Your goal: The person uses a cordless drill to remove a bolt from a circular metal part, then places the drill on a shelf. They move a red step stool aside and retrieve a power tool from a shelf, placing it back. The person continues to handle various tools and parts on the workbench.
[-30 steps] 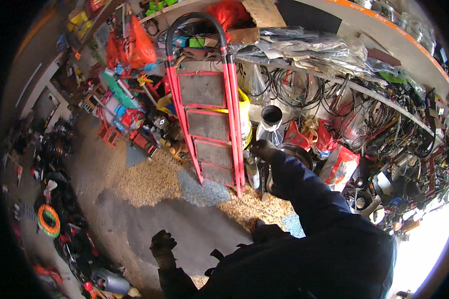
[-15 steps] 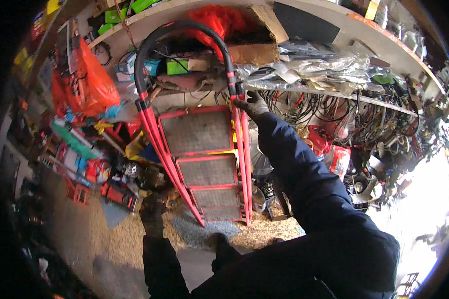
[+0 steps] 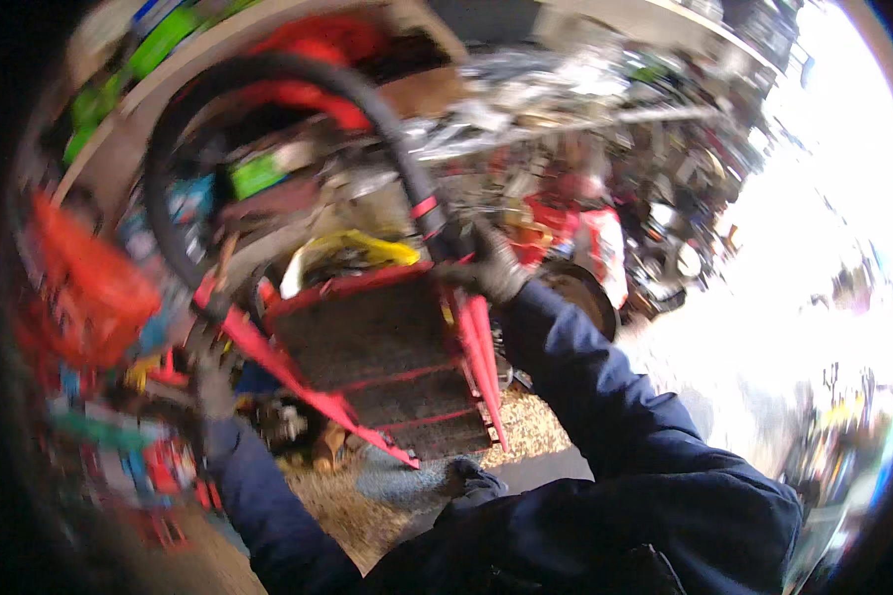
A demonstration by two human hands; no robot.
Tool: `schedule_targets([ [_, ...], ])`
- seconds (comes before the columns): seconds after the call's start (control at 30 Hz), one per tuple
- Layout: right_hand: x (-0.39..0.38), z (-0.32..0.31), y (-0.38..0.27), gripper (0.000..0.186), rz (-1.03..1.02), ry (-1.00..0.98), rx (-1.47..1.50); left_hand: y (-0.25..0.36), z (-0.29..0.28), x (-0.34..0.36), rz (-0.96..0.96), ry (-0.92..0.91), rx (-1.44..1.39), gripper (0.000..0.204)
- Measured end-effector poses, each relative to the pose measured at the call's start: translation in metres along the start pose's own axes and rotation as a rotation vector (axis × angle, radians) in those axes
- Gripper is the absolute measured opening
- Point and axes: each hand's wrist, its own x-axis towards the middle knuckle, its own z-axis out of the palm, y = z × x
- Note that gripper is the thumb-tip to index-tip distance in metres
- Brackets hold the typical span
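Red stepladder (image 3: 352,337), long axis slanting up-left, between right hand (image 3: 498,266), curled round right rail (image 3: 481,347), and left hand (image 3: 209,369), grip unclear.

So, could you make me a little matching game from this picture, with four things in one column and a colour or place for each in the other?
Things:
1. Right hand
2. Plastic bag at far left
3. Curved handle
4. Left hand

Colours and places:
A. Black
B. By the left side of the ladder
C. Orange-red
D. On the ladder's right side

Pairs: 1-D, 2-C, 3-A, 4-B
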Motion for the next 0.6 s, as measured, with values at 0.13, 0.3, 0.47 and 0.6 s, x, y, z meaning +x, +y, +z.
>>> schedule_targets([
  [0.13, -0.092, 0.004, -0.05, 0.095, -0.027, 0.113, -0.115, 0.016, 0.013, 0.013, -0.285, -0.166, -0.899, 0.055],
  [0.3, -0.202, 0.019, -0.109, 0.075, -0.129, 0.123, -0.136, 0.027, 0.057, 0.052, -0.183, -0.418, -1.223, 0.044],
  [0.47, -0.289, 0.029, -0.146, 0.067, -0.096, 0.152, -0.074, 0.059, 0.033, 0.003, -0.094, -0.284, -1.16, 0.044],
  [0.6, -0.349, 0.057, -0.161, 0.065, -0.202, 0.115, -0.149, 0.091, -0.012, -0.063, -0.095, -0.211, -0.992, 0.05],
])
